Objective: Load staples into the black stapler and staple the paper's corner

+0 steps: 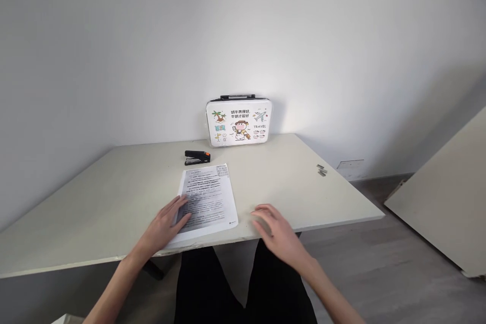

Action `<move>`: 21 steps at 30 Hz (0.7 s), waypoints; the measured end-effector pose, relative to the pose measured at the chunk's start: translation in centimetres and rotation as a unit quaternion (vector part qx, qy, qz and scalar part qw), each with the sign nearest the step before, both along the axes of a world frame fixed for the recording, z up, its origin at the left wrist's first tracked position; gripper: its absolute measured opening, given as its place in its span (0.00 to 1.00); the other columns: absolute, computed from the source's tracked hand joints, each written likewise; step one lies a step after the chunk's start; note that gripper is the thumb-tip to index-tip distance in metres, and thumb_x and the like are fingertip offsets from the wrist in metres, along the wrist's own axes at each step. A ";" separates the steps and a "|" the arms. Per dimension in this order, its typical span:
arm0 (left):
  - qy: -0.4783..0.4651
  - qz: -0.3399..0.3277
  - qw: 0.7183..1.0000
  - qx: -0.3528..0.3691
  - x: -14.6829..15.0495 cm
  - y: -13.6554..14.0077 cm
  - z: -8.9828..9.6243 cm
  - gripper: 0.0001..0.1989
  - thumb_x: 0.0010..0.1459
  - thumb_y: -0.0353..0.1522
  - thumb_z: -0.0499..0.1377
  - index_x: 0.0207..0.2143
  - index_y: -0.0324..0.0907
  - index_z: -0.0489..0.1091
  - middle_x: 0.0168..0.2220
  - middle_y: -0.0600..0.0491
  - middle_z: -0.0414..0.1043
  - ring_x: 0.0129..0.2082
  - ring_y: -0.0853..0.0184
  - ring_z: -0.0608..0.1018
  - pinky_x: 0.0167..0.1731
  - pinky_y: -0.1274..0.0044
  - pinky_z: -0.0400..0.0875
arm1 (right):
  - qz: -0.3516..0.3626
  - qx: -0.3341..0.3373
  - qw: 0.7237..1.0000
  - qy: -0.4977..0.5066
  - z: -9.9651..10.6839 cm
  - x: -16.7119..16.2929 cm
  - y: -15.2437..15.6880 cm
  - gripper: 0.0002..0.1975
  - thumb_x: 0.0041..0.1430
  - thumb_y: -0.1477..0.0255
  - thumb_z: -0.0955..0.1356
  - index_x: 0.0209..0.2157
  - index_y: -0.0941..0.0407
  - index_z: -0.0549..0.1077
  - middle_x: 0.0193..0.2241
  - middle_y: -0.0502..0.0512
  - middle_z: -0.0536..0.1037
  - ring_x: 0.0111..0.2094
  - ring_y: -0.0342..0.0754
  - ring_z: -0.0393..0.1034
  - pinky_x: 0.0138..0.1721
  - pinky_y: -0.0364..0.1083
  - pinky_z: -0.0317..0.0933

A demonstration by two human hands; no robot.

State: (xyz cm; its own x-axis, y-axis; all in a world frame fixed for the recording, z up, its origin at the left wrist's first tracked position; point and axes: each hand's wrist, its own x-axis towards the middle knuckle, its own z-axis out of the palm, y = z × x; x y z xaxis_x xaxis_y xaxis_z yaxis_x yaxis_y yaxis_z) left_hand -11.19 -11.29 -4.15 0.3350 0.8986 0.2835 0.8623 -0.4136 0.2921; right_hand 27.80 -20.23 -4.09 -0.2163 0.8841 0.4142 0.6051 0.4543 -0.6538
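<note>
Nearest us are our two black-clad legs (205, 288), partly under one table (114, 197). Our left hand (167, 220) lies, fingers apart, on the left edge of the printed paper (207, 195), sheet count unclear; our right hand (279, 235), thumb and curled fingers apart, is near its right edge. Beyond are one stapler (198, 156) and one upright case (240, 121); farther right, a few metal strips (322, 173).
</note>
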 end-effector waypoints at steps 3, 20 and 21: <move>-0.022 0.001 1.000 -0.001 -1.6 0.0 0.8 0.34 0.67 0.57 0.53 0.64 0.48 0.69 0.68 0.51 0.68 0.70 0.53 0.68 0.70 0.60 0.61 | -0.092 -0.015 0.996 0.003 -1.2 6.7 0.7 0.16 0.74 0.61 0.61 0.52 0.51 0.75 0.53 0.63 0.76 0.50 0.56 0.76 0.52 0.56 0.73; -0.043 0.058 0.997 -0.005 -2.2 0.0 2.3 0.34 0.57 0.60 0.61 0.59 0.55 0.76 0.65 0.53 0.72 0.62 0.47 0.77 0.59 0.59 0.75 | -0.418 -0.018 0.908 0.023 -6.6 21.9 13.2 0.40 0.56 0.61 0.66 0.66 0.67 0.60 0.63 0.80 0.64 0.69 0.69 0.53 0.67 0.64 0.54; -0.044 0.054 0.998 -0.001 -2.2 0.1 2.3 0.33 0.57 0.60 0.61 0.58 0.54 0.76 0.65 0.53 0.73 0.63 0.47 0.76 0.59 0.60 0.75 | -0.418 -0.017 0.908 0.019 -6.5 22.3 13.9 0.41 0.56 0.61 0.65 0.67 0.67 0.59 0.64 0.80 0.64 0.69 0.68 0.55 0.67 0.62 0.55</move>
